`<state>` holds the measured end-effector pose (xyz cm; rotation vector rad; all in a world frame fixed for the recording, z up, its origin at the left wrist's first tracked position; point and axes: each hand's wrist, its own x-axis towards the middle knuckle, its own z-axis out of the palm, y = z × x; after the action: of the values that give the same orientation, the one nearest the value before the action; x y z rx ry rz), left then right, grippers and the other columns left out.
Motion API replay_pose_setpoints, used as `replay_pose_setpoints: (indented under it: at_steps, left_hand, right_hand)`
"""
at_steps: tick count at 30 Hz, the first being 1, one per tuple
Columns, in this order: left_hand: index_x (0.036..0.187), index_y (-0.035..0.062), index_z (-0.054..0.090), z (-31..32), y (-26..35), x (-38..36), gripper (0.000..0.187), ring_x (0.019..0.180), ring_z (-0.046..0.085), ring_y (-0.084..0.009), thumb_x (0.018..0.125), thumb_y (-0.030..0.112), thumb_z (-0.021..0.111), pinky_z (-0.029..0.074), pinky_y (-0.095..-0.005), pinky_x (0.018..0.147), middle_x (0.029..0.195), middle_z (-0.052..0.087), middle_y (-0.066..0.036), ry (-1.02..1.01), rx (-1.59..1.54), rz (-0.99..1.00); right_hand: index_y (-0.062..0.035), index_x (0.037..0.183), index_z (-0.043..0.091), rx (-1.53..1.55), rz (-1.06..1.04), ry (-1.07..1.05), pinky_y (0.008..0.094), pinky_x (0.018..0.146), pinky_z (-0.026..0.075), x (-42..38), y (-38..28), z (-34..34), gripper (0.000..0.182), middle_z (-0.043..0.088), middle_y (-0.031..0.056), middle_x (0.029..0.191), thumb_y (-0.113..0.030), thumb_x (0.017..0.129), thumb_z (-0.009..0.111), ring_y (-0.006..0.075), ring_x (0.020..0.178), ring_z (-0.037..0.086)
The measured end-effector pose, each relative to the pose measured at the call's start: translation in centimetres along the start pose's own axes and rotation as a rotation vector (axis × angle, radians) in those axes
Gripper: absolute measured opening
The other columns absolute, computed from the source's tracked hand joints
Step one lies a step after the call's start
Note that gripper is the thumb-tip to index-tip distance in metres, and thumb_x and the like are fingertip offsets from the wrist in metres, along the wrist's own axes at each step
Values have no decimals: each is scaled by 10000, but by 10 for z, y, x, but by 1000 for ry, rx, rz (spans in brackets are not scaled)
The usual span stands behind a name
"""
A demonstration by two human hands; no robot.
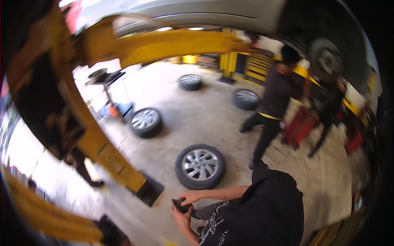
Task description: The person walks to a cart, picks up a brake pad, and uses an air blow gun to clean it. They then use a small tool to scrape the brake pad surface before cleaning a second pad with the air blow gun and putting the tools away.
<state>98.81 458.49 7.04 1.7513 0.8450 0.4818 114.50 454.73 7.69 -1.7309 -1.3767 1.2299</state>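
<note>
My left hand (pixel 181 215) and my right hand (pixel 190 197) are close together at the bottom centre, both closed around a small dark object (pixel 180 205). Too little of it shows to tell what it is. Beneath and beside them is my black shirt (pixel 262 213) with a white print. Just above my hands, a wheel with a silver rim (pixel 200 166) lies flat on the concrete floor.
Three more wheels (pixel 145 122) (pixel 190 82) (pixel 246 99) lie farther off. Yellow lift posts (pixel 111 164) stand left, below a raised car (pixel 197 16). Two people (pixel 277 92) (pixel 328 106) are by its mounted wheel (pixel 325 57) and a red object (pixel 301 126). Another person's leg (pixel 84 170) shows left.
</note>
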Motion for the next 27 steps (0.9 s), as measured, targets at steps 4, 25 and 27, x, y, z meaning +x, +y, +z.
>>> replay_pose_setpoints:
  at_steps: [4,25,27]
  left_hand:
    - [1324,-20,275,79,47,-1,900,1124,442,-347,621,247,769,355,-369,937,1212,436,-251,-211,-117,92]
    - [1013,26,585,437,627,-23,248,935,557,-184,774,77,623,417,-293,841,956,600,-87,-490,-556,1675]
    - [1022,51,585,440,692,-29,227,936,554,-219,802,107,596,449,-340,844,1022,570,-94,-537,-616,1804]
  right_hand:
    - [19,1000,580,32,25,546,317,667,448,-107,31,-21,447,625,143,854,-344,746,633,197,764,591]
    - [-3,1165,505,-1413,233,2155,400,898,370,-668,-14,-366,384,499,124,1209,-57,785,523,317,1071,449]
    - [-3,1188,485,-1584,373,2148,411,929,352,-671,-16,-393,422,449,115,1269,-91,779,538,323,1150,394]
